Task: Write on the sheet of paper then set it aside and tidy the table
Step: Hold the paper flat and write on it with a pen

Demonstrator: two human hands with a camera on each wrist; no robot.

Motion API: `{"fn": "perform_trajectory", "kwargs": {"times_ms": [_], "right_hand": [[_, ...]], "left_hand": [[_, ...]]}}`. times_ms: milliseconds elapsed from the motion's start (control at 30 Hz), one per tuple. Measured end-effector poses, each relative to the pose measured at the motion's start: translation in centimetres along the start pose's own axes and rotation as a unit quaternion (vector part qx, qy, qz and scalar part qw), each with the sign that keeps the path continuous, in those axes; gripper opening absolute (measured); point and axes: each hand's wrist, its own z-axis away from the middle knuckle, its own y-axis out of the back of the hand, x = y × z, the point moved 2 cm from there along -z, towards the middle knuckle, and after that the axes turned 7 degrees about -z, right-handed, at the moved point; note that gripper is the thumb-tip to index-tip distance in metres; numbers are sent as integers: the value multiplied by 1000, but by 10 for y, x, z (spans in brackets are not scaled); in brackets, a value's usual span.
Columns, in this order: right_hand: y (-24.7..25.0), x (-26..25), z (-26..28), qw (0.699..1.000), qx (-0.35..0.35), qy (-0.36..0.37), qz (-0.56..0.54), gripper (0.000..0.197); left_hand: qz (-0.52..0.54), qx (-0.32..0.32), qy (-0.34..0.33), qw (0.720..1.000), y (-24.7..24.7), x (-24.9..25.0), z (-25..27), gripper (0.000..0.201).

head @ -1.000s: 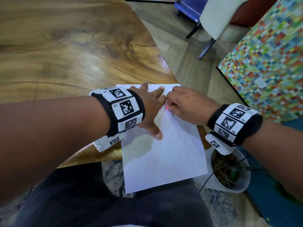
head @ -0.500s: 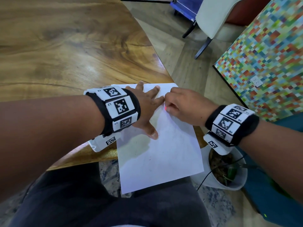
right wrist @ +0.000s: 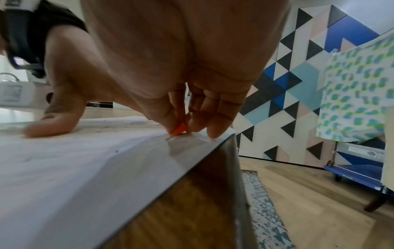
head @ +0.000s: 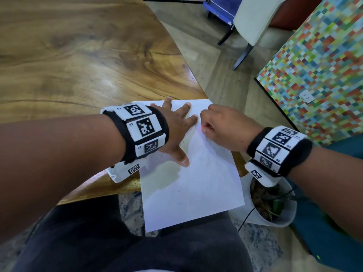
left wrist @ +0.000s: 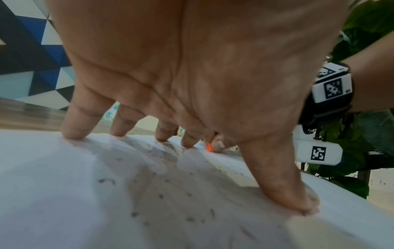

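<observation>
A white sheet of paper (head: pixel 194 179) lies at the near corner of the wooden table (head: pixel 78 55), its lower part overhanging the edge above my lap. My left hand (head: pixel 176 124) presses flat on the sheet's upper left with fingers spread (left wrist: pixel 72 133). My right hand (head: pixel 218 126) pinches a small orange-red object (right wrist: pixel 179 130) with curled fingers, its tip touching the paper (right wrist: pixel 64 160) near the top right. The same orange object (left wrist: pixel 209 148) shows beyond my left fingers. Faint marks and specks dot the paper (left wrist: pixel 127 193). Most of the orange object is hidden in my fingers.
A white pot with a plant (head: pixel 273 205) stands on the floor just right of the table corner. A multicoloured mosaic panel (head: pixel 314 65) is on the right, a white chair (head: pixel 253 20) and a blue cart (head: pixel 220 6) beyond. The table edge (right wrist: pixel 232 151) drops away right beside my right hand.
Both hands stay on the sheet in nearly the same places; the right hand with the orange object has shifted only slightly. The view has drifted a little.
</observation>
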Motion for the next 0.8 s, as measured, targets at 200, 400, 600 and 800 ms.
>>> {"fn": "perform_trajectory", "kwargs": {"times_ms": [200,400,600,800], "right_hand": [[-9,-15,25,995,-27,88,-25,19],[-17,-22,33,988,-38,151,-23,26],[-1,6,-10,999,20,2,-29,9],[-3,1,-1,999,-18,24,-42,11]], "left_hand": [[3,-2,3,1000,1,1,2,130],[-5,0,-1,1000,-1,1,-1,132],[20,2,0,1000,-2,-2,-1,135],[33,5,8,999,-2,-2,0,139]]}}
